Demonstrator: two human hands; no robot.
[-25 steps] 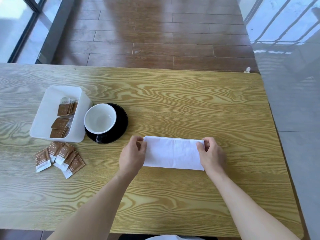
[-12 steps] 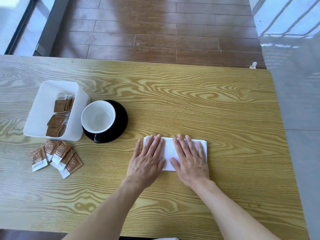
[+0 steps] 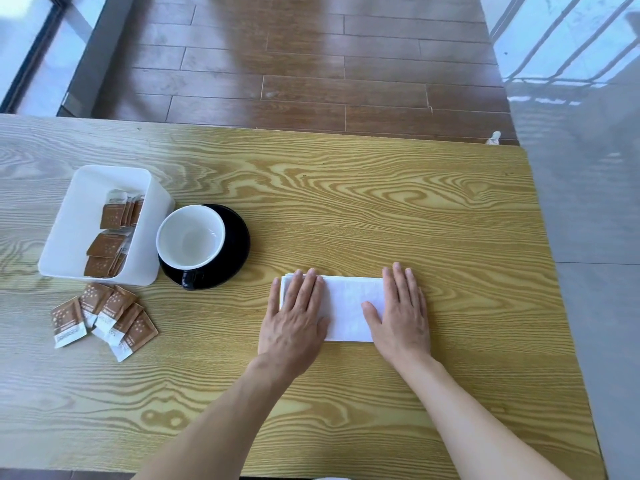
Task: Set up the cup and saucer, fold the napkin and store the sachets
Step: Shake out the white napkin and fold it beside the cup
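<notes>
A folded white napkin (image 3: 348,306) lies flat on the wooden table (image 3: 381,202). My left hand (image 3: 294,318) presses palm-down on its left end and my right hand (image 3: 401,315) presses on its right end, fingers spread, holding nothing. A white cup (image 3: 190,237) stands on a black saucer (image 3: 232,252) to the left of the napkin. Beside the saucer a white box (image 3: 79,216) holds several brown sachets (image 3: 110,237). Several more loose sachets (image 3: 104,315) lie on the table in front of the box.
The table's right edge (image 3: 554,306) borders a grey tiled floor. Wooden floorboards lie beyond the far edge, and a window frame stands at the far left.
My hands went from pinching the napkin's ends to pressing flat near its middle, then slid apart toward its two ends. The napkin stays in place.
</notes>
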